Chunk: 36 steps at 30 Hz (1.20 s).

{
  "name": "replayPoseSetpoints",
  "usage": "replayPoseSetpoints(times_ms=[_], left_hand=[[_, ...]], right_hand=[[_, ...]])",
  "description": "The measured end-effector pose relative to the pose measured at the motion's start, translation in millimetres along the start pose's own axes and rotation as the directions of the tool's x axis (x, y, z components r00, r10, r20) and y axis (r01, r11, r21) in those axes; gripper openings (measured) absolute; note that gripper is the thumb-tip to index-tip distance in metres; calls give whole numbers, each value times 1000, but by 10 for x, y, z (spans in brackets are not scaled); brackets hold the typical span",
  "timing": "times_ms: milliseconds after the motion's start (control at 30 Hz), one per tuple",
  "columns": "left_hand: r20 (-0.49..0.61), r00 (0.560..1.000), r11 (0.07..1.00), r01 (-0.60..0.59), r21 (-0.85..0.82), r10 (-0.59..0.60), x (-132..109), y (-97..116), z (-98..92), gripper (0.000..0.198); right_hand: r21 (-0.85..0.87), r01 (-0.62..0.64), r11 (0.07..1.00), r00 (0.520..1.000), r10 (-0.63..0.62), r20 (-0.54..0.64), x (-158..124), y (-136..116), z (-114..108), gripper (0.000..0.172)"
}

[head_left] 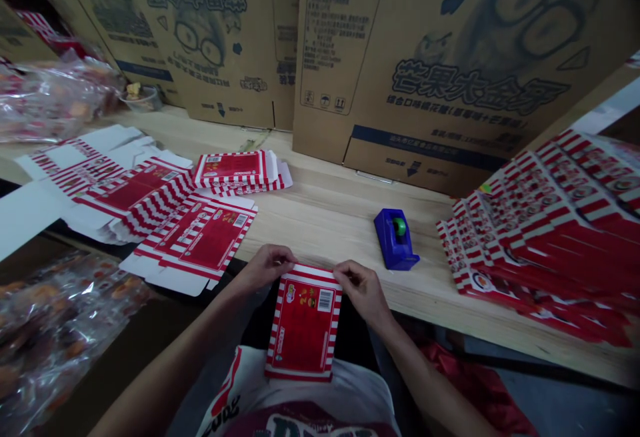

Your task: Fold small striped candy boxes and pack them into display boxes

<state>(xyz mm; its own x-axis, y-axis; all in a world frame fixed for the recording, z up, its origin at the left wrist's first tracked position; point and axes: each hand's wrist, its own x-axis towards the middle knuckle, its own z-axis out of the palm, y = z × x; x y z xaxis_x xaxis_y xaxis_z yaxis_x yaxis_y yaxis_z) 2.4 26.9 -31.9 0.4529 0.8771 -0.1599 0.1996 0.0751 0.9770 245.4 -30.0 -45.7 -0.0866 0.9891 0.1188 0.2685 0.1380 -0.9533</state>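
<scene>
A: The striped carton [304, 330] is at 6 o'clock in view. It lies over the person's lap with its far end just at the near edge of the surface [325, 213]. Left hand [267, 265] and right hand [363, 288] are both closed, pinching the carton's far corners at 11 and 1 o'clock.

B: Grip quality?

A: Fingertips only. I cannot tell whether the end flaps are tucked, because the fingers cover them.

B: Risks?

A: My judgement: the card is thin, so an uneven pull could crease or tear a flap. The carton's body hangs unsupported between surface and lap, so a slipped pinch could drop it.

B: Surroundings?

A: A blue tape dispenser [397, 240] sits at 2 o'clock of the carton, near the right hand but apart from it. An elbow swing could knock it. Flat carton blanks [197, 240] at 10 o'clock overhang the near edge, and a left forearm brush might slide them off. The fanned stack of cartons [550, 230] at 3 o'clock could slump sideways. Bagged snacks [50, 337] lie at 8 o'clock, below the surface. Big cardboard boxes [450, 70] stand at 12 o'clock.
</scene>
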Motion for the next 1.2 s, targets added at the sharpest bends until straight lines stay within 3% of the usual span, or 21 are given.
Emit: replayPoseSetpoints(times_ms=[133,200,433,533,633,733,800,867,933,1033,1067,1133,1200], left_hand=[[8,990,981,-144,133,144,-108,-56,61,23],[-11,985,965,-167,202,173,-126,-58,69,22],[29,999,999,36,38,-37,30,11,32,25],[-26,1000,998,2,68,0,-25,32,74,25],[-13,999,999,-29,-26,29,-139,0,126,25],[-45,992,991,-118,-63,115,-214,-118,184,22],[-123,980,986,-163,-41,157,-230,-235,225,21],[-223,967,987,-145,-71,126,-228,-355,261,19],[-285,958,975,-88,-206,27,-219,-442,293,19],[-232,958,883,41,-468,-167,-212,-465,360,28],[-193,957,847,87,-524,-218,-211,-446,392,33],[-127,956,808,147,-570,-263,-204,-387,465,40],[-106,964,819,145,-556,-243,-183,-323,534,42]], right_hand=[[-66,193,979,980,-196,-38,-152,48,24,5],[-84,229,970,971,-234,-45,-191,73,30,3],[-92,234,968,970,-239,-52,-169,84,13,7],[-68,224,972,971,-229,-66,-167,98,7,9],[-59,218,974,970,-222,-97,-219,113,74,10],[-59,201,978,967,-207,-146,-307,119,181,13],[-25,166,986,977,-167,-129,-334,131,180,12],[-24,139,990,980,-141,-138,-305,162,36,12],[-105,111,988,937,-140,-321,-228,213,-272,23],[-162,-52,985,709,-77,-701,-72,331,-875,25],[-110,-110,988,675,-7,-738,-17,380,-1047,24],[0,-176,984,696,124,-707,88,478,-1270,24],[71,-183,981,738,185,-650,169,555,-1321,25]])
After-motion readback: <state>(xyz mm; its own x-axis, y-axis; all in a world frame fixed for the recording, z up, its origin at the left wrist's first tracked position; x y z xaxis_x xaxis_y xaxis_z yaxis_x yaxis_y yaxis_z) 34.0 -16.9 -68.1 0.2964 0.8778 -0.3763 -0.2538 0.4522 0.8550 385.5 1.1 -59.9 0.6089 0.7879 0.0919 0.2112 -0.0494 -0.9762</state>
